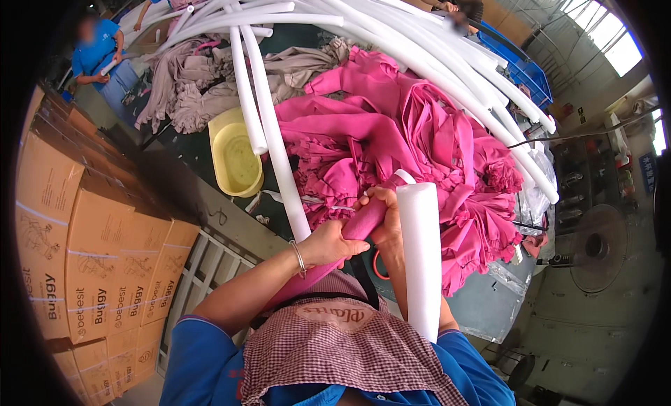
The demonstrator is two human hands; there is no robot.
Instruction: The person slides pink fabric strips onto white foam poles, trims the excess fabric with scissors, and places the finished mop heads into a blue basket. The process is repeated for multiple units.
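My left hand (334,243) grips a foam tube wrapped in a pink fabric sleeve (360,228), just above my checked apron. My right hand (386,210) holds the sleeve's upper end where bare white foam (404,176) sticks out. A second, bare white foam tube (420,252) stands upright beside my right forearm, leaning against my body. Behind my hands lies a big heap of pink fabric covers (405,140) on a dark table.
Several long white foam tubes (391,35) arch over the table. A yellow basin (234,158) and a beige fabric pile (196,84) lie at the left. Stacked cardboard boxes (84,245) line the left. A floor fan (594,248) stands right. A person in blue (98,53) works far left.
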